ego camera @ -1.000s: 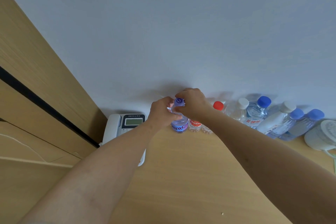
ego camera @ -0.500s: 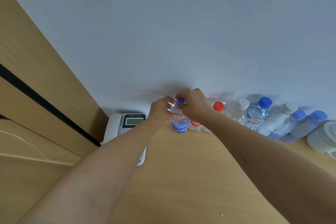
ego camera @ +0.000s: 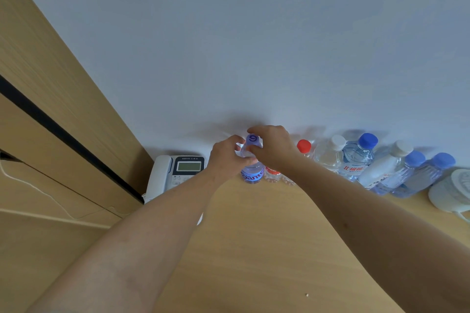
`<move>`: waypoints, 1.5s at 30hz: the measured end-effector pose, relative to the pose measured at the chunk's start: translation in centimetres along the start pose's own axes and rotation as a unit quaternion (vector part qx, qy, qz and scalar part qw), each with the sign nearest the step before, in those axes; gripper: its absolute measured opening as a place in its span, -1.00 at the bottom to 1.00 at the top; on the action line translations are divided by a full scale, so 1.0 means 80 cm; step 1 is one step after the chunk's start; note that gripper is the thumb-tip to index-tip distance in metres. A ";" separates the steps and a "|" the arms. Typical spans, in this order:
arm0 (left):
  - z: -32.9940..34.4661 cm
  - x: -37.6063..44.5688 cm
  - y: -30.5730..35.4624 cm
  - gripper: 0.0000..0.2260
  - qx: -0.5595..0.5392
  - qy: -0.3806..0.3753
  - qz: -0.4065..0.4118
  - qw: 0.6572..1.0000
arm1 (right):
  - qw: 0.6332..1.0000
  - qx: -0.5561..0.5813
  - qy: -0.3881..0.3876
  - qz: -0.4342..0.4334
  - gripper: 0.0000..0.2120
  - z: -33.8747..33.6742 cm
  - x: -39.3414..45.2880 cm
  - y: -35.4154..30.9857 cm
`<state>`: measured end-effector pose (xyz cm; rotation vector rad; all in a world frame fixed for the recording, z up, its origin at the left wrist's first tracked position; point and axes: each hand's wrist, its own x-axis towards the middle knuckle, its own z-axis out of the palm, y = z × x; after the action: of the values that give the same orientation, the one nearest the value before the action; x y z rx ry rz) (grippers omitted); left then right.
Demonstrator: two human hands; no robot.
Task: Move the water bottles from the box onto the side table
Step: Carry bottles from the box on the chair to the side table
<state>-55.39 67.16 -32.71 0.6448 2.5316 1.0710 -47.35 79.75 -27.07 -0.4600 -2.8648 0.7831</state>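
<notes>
You are gripping the blue-capped bottle (ego camera: 252,157) on the desk (ego camera: 254,249) with both hands, the left hand (ego camera: 227,157) and right hand (ego camera: 273,146) curled round its shoulder; it is probably full, heavy and slick, so squeeze the stiffer neck.

The bottle with the blue label (ego camera: 252,175) has white letters that look like "ganten". Its cap (ego camera: 252,139) shows a blue swirl sign. Another clear bottle (ego camera: 354,160) has red Chinese words, too small to read. The phone (ego camera: 178,171) has tiny words, too blurry.
</notes>
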 end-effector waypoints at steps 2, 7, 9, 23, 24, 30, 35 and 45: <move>-0.006 -0.004 0.002 -0.48 0.004 0.003 0.000 1.000 | 1.000 0.005 0.016 -0.003 -0.58 -0.004 -0.005 0.001; -0.030 -0.021 0.006 -0.41 0.011 0.021 0.013 1.000 | 0.998 -0.049 0.044 -0.013 -0.49 -0.014 -0.022 -0.005; -0.042 -0.027 0.009 -0.41 0.029 0.025 0.028 0.999 | 0.995 -0.080 0.057 -0.002 -0.49 -0.017 -0.034 -0.009; -0.005 -0.136 0.078 -0.41 0.141 -0.050 0.257 0.955 | 0.946 -0.158 0.110 0.259 -0.29 -0.036 -0.281 -0.001; 0.009 -0.152 0.094 -0.40 0.147 -0.060 0.277 0.948 | 0.939 -0.160 0.120 0.281 -0.29 -0.043 -0.308 0.005; 0.118 -0.284 0.198 -0.36 0.165 -0.141 0.401 0.890 | 0.881 -0.161 0.180 0.408 -0.25 -0.087 -0.497 0.045; 0.224 -0.437 0.286 -0.33 0.184 -0.192 0.492 0.829 | 0.822 -0.153 0.231 0.498 -0.25 -0.124 -0.698 0.074; 0.443 -0.866 0.417 -0.36 0.157 -0.323 0.638 0.681 | 0.649 -0.154 0.297 0.683 -0.34 -0.167 -1.158 0.085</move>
<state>28.62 72.85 -24.20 2.5262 1.3642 0.4223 44.68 61.46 -23.76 -2.4374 -1.5512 0.0676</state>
